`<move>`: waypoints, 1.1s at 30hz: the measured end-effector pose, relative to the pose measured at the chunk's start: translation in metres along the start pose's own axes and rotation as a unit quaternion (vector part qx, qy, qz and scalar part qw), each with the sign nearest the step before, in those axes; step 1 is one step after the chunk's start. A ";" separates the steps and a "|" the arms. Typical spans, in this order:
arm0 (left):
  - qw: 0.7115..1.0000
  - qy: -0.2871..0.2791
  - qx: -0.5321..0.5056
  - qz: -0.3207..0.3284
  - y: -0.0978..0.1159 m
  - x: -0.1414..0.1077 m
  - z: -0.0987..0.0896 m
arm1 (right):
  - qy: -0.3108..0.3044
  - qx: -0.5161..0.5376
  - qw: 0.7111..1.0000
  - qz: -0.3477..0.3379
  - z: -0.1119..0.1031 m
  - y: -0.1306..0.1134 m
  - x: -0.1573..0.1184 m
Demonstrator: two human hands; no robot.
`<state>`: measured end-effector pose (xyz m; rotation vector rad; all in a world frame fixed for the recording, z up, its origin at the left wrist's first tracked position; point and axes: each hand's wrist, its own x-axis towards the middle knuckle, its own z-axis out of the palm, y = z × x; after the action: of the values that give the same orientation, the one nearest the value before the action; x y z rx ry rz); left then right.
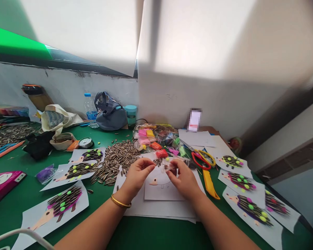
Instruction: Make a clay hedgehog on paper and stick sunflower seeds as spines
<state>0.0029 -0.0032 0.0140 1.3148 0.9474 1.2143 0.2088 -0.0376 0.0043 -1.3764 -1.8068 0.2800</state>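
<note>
My right hand (184,178) pinches a small clear plastic bag (166,165) with a little yellow in it. Just left of the bag, my left hand (138,175) has thumb and fingertips drawn together; what they hold, if anything, is too small to make out. Under both hands lies a sheet of paper with a hedgehog drawing (159,183), its face coloured peach, on top of larger white sheets (135,206). A heap of striped sunflower seeds (120,158) spreads beside my left hand. Beyond my fingers are packets of coloured clay (146,137), a red one (161,153) closest.
Finished-looking seed hedgehogs on paper lie left (65,201) and right (253,211). Red and yellow scissors (202,159) and a yellow cutter (210,184) are right of my hand. At the back stand a water bottle (90,111), a blue-grey bag (111,116) and a phone (194,119).
</note>
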 end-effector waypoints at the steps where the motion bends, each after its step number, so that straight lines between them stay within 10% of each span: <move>1: 1.000 0.006 -0.020 -0.019 0.000 0.001 0.000 | 0.014 -0.013 1.000 0.007 0.000 0.003 0.001; 8: 1.000 0.017 -0.004 -0.021 -0.003 0.005 -0.005 | 0.111 -0.187 0.975 -0.052 -0.012 0.025 0.029; 15: 0.996 0.007 -0.006 -0.087 -0.009 0.009 -0.005 | 0.083 -0.217 0.972 -0.039 -0.010 0.024 0.041; 22: 0.994 -0.011 0.000 -0.107 -0.012 0.009 -0.003 | -0.135 -0.086 0.983 -0.088 0.018 -0.005 0.001; 33: 0.995 -0.015 0.056 -0.082 -0.017 0.010 -0.005 | -0.162 -0.084 0.981 -0.066 0.028 -0.003 -0.002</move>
<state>0.0016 0.0094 -0.0019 1.3112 1.0918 1.0250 0.1869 -0.0323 -0.0127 -1.3778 -2.2252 0.3007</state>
